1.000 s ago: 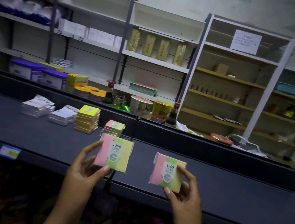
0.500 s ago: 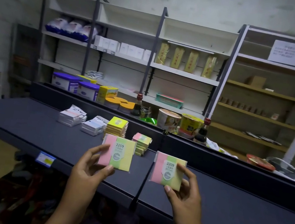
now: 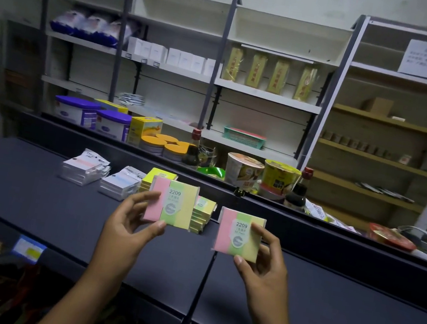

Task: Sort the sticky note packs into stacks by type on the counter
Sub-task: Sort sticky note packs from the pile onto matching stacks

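Plainly a placing step: each hand holds a striped pack above the desk, neither yet set down. From the left, two clear-wrapped white stacks, a yellow stack, then the striped stack. The left hand pinches one pack by thumb and fingers, in front of that stack; the right hand pinches its twin — both printed "2209", smaller print unreadable. Next, I judge, both go squarely onto the striped stack.

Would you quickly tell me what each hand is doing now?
Left hand: holding a tri-colour pack.
Right hand: holding a matching pack.
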The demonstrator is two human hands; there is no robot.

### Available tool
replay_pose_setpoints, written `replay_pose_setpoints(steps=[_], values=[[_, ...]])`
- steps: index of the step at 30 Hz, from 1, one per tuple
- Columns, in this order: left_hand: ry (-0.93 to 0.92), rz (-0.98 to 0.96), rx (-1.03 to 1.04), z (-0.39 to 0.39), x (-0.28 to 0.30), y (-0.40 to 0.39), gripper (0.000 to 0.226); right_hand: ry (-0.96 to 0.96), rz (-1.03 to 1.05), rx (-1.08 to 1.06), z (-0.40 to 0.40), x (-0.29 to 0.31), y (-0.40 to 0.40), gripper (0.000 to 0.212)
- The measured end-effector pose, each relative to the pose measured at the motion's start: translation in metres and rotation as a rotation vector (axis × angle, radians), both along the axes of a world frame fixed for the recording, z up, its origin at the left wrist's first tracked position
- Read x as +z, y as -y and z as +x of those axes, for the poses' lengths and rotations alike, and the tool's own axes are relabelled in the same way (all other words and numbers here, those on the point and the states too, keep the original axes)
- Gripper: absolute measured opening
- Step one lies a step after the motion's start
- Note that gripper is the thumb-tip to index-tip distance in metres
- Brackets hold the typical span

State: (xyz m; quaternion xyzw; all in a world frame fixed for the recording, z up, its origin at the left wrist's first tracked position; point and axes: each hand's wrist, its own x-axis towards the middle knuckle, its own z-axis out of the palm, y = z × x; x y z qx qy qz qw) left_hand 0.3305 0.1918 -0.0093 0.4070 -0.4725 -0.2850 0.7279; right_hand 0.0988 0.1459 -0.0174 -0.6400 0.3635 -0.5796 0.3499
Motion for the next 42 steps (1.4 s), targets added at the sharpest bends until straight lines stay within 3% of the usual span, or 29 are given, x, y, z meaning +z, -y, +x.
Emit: replay_pose_setpoints(steps=[20, 28, 34, 42], values=[[0.178, -0.007, -0.140, 0.069, 0.003, 0.212, 0.055, -0.076, 0.011, -0.118, 0.074, 0.023, 0.165, 0.057], [0.229, -0.007, -0.134, 0.088, 0.011, 0.241, 0.053, -0.046, 0.019, -0.131, 0.085, 0.022, 0.201, 0.055], [0.168, -0.025, -0.143, 0.090, 0.011, 0.241, 0.052, -0.055, 0.085, -0.063, 0.092, 0.004, 0.208, 0.053], [0.144, -0.033, -0.179, 0.086, 0.007, 0.238, 0.051, -0.375, 0.088, -0.109, 0.100, -0.014, 0.212, 0.037]])
